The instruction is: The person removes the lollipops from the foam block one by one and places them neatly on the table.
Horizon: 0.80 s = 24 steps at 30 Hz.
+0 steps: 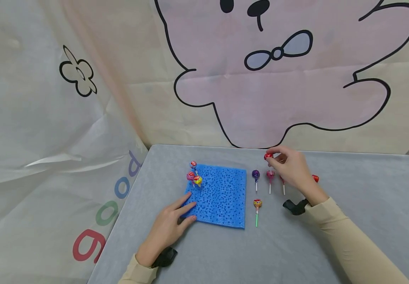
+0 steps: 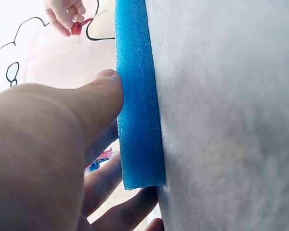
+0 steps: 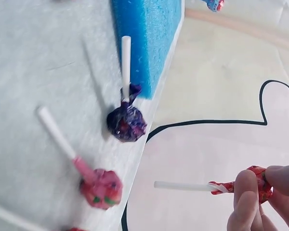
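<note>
In the head view my left hand (image 1: 165, 228) rests on the left edge of a blue foam block (image 1: 222, 197), fingers spread over its top. The left wrist view shows the thumb against the block's side. Three lollipops stand in the block's far left corner: a red-and-blue one (image 1: 193, 163), a pink one (image 1: 190, 176) and a yellow one (image 1: 198, 180). My right hand (image 1: 293, 167) pinches a red lollipop (image 3: 256, 172) by its wrapped head, raised beyond the row of lollipops. Its white stick points sideways toward the block in the right wrist view.
Right of the block lie a purple lollipop (image 1: 255, 174), a pink lollipop (image 1: 270, 174) and a yellow-red lollipop (image 1: 257, 203) with a green stick. My right hand partly hides others, including a red lollipop (image 1: 315, 178). A printed curtain (image 1: 154, 114) hangs behind the grey table (image 1: 218, 256).
</note>
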Motion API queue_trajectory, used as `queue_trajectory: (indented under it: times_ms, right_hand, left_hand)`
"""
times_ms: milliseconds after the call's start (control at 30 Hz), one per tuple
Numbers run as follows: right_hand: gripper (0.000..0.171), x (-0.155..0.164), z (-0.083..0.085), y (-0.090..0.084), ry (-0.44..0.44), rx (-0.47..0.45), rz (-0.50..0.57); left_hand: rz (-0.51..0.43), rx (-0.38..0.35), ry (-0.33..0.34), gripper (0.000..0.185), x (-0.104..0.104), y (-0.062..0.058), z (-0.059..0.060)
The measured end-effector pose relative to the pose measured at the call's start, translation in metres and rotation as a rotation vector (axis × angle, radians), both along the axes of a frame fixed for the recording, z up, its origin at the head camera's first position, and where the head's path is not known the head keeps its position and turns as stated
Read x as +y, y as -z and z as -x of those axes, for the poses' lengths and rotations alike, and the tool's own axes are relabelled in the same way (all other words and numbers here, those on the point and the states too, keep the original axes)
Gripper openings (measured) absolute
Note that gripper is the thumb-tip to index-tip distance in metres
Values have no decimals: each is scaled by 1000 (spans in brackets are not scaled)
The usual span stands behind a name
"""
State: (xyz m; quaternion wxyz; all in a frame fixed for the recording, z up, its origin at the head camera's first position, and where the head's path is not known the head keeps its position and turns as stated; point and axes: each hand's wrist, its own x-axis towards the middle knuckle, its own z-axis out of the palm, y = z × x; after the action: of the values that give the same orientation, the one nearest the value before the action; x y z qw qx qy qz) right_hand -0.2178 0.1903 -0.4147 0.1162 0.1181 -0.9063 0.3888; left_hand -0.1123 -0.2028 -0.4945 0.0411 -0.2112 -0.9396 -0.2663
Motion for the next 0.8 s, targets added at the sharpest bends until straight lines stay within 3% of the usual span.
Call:
queue_trajectory:
  times_ms: [433, 800]
  right_hand:
    - [19, 15, -18, 7, -11, 12, -36]
    - [21, 13, -47, 12, -35, -31, -84]
  left_hand:
    - [11, 3, -12, 47, 0, 2, 0]
    - [10, 13, -11, 47, 0, 1, -1]
